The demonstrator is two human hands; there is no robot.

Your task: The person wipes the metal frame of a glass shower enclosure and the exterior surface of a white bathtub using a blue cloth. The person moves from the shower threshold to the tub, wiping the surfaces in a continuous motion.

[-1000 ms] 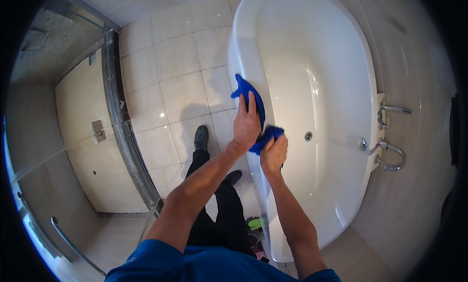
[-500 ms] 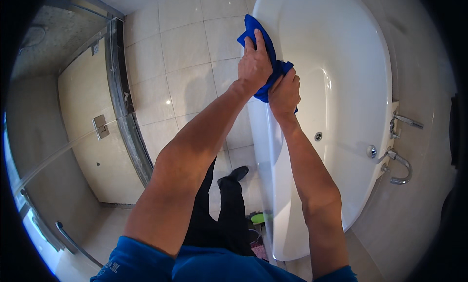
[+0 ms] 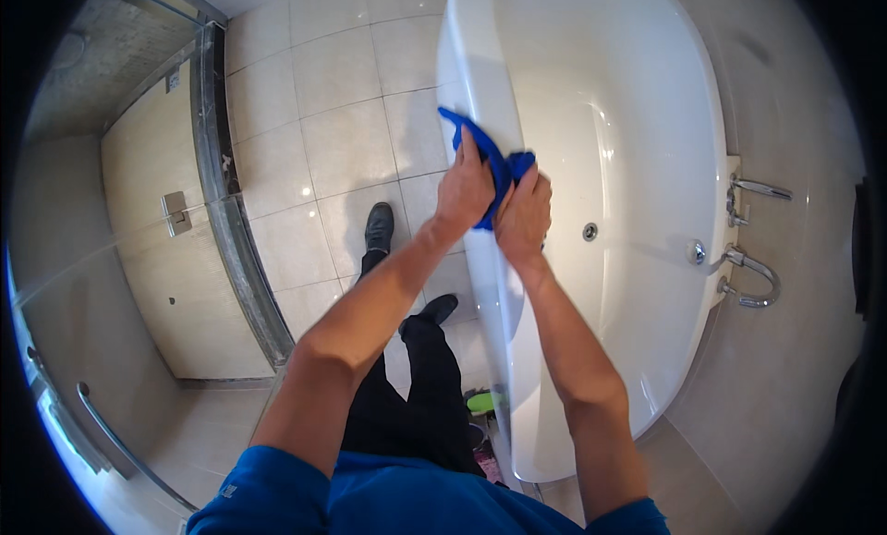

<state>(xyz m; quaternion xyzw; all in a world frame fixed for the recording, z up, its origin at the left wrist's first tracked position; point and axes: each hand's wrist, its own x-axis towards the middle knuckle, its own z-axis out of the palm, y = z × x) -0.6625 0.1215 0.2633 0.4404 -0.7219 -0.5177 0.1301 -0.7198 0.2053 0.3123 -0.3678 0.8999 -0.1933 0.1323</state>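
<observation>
Together, the left hand (image 3: pixel 467 191) and right hand (image 3: pixel 525 213) on one blue cloth (image 3: pixel 501 176)

Nearest, one green object (image 3: pixel 480 403) lies beside one white bathtub (image 3: pixel 482 73). Beyond it, to the left, two dark shoes (image 3: pixel 380 228) stand on the tiled floor (image 3: pixel 344 151). Farther on, the person's right hand grips bunched cloth; the left lies over it, fingers extended, how firmly one cannot tell. The cloth drapes the tub's left rim. Right of it are one drain (image 3: pixel 589 231) and one curved spout (image 3: pixel 764 290).

We see the glossy white bathtub (image 3: pixel 480 82) cut off by the upper edge. The bare left hand (image 3: pixel 465 191) and bare right hand (image 3: pixel 525 217) partly hide the blue fabric cloth (image 3: pixel 501 173). We cannot identify the small pink object (image 3: pixel 486 458) near the bathtub.
</observation>
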